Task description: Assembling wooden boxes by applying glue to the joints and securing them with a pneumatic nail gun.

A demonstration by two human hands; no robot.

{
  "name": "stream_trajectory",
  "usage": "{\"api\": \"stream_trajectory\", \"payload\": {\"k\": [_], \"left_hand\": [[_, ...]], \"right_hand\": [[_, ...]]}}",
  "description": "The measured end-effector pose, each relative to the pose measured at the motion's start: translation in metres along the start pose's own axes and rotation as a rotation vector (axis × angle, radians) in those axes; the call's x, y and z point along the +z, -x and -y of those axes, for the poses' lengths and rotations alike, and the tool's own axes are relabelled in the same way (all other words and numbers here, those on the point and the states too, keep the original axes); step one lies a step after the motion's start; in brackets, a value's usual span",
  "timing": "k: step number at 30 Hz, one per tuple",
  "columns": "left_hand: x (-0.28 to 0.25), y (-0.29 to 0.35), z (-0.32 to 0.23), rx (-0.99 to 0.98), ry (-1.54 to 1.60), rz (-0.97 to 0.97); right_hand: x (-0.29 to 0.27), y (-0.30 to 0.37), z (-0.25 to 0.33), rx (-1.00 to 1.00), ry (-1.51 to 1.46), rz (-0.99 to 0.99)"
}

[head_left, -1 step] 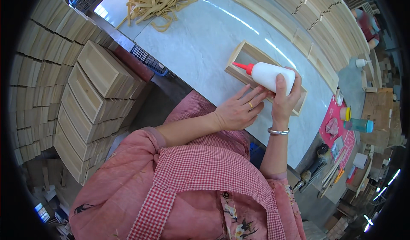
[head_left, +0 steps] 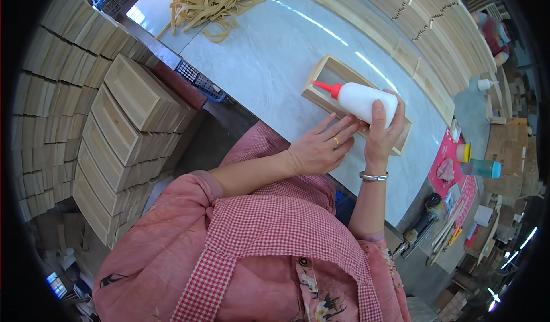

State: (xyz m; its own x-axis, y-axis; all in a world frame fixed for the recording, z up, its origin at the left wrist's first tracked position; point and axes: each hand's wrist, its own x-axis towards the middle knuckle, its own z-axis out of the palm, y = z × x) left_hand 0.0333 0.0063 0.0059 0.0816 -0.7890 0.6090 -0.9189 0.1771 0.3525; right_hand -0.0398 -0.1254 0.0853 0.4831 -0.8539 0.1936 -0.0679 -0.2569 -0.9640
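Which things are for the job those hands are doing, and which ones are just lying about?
Seem part of the job:
- white bottle with a red tip, held in the right hand
- wooden box under the bottle, by the left hand

Probably just lying about:
- pile of tan strips
- blue-green bottle
- pink cloth

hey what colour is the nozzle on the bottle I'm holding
The nozzle is red, as the head view shows.

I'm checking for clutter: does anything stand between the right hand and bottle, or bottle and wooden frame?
Nothing visible: the right hand grips the white bottle, held over the wooden frame. Only the left hand is close, at the frame's near side.
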Motion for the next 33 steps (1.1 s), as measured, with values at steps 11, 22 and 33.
{"api": "stream_trajectory", "payload": {"k": [11,22,33], "left_hand": [[-0.001,0.001,0.000,0.006,-0.023,0.018],[-0.003,0.000,0.000,0.003,-0.005,0.022],[-0.004,-0.001,0.000,0.005,-0.024,0.008]], "right_hand": [[-0.014,-0.004,0.009,-0.070,0.019,-0.105],[-0.004,0.000,0.011,-0.039,-0.050,-0.008],[-0.001,0.001,0.012,-0.015,-0.013,-0.027]]}}
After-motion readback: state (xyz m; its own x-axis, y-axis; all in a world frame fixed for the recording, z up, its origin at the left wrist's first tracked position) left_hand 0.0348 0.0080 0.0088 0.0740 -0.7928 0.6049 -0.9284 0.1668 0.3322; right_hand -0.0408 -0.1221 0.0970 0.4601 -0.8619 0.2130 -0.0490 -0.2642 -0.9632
